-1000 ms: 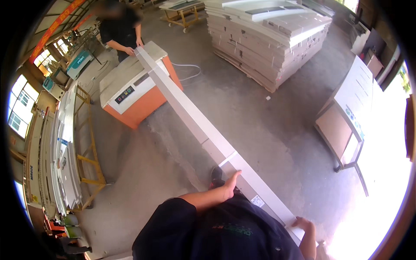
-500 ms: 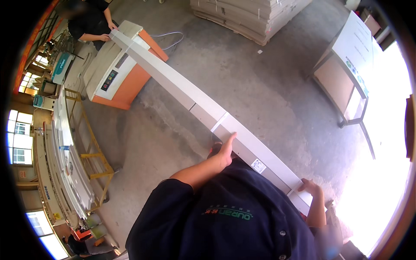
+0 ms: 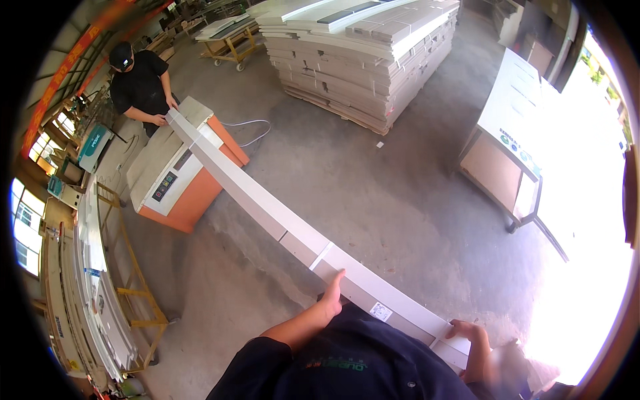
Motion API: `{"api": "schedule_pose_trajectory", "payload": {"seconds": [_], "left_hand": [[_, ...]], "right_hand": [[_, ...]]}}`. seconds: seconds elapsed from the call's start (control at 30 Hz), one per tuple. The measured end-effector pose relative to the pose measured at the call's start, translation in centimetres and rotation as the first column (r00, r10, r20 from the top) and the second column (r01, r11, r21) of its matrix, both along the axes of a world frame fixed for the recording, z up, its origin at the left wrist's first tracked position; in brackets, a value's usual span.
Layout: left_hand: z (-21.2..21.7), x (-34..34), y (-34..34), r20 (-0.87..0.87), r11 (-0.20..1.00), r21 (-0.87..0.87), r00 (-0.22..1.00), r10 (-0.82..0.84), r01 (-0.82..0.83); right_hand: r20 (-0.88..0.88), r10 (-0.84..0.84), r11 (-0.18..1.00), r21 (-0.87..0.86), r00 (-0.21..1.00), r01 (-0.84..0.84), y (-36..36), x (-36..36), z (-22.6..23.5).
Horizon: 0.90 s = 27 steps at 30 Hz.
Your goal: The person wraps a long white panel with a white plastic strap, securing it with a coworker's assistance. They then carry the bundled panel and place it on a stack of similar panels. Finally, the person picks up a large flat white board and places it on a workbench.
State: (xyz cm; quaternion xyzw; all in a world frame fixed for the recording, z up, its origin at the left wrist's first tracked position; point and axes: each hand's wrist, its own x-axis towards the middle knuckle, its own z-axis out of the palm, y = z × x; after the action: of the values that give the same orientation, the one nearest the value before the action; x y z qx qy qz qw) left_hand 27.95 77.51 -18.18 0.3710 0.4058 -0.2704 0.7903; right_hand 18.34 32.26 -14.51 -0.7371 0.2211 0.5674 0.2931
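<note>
A long, narrow pale-grey carton (image 3: 250,193) stretches diagonally from in front of my body to the far left. White straps (image 3: 321,256) go round it, and a small printed label (image 3: 381,311) sits on its side near me. My left hand (image 3: 331,298) grips the near side, thumb up on the carton and the other fingers hidden beneath. Close to the near end, my right hand (image 3: 472,331) is closed over the far edge. At the other end a co-worker (image 3: 141,87) in black holds the carton with both hands, above an orange-and-white strapping machine (image 3: 180,183).
A tall stack of flat cartons (image 3: 357,73) stands at the back. To the right is a white-topped table (image 3: 510,100) on legs, beside a bright doorway. On the left, a yellow-framed trolley (image 3: 137,293) carries long panels. A pale cable (image 3: 257,130) loops behind the machine.
My view has tilted upward, so the carton stack and the co-worker show more fully and my hands appear lower. Both hands keep their places on the carton.
</note>
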Motion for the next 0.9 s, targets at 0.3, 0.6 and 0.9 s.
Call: {"api": "schedule_pose_trajectory", "payload": {"seconds": [0.3, 0.6, 0.9], "left_hand": [[0.9, -0.3, -0.4, -0.015, 1.000, 0.023, 1.000, -0.010, 0.010], [-2.3, -1.1, 0.0, 0.016, 0.996, 0.092, 1.000, -0.004, 0.002], [-0.6, -1.5, -0.2, 0.047, 0.997, 0.067, 0.998, 0.037, -0.040]], "right_hand": [[-0.014, 0.028, 1.000, -0.002, 1.000, -0.028, -1.2, -1.0, -2.1], [0.008, 0.083, 0.996, -0.013, 0.997, -0.083, -0.8, -1.5, -2.2], [0.092, 0.073, 0.997, -0.019, 0.993, -0.071, 0.3, -1.3, 0.0]]}}
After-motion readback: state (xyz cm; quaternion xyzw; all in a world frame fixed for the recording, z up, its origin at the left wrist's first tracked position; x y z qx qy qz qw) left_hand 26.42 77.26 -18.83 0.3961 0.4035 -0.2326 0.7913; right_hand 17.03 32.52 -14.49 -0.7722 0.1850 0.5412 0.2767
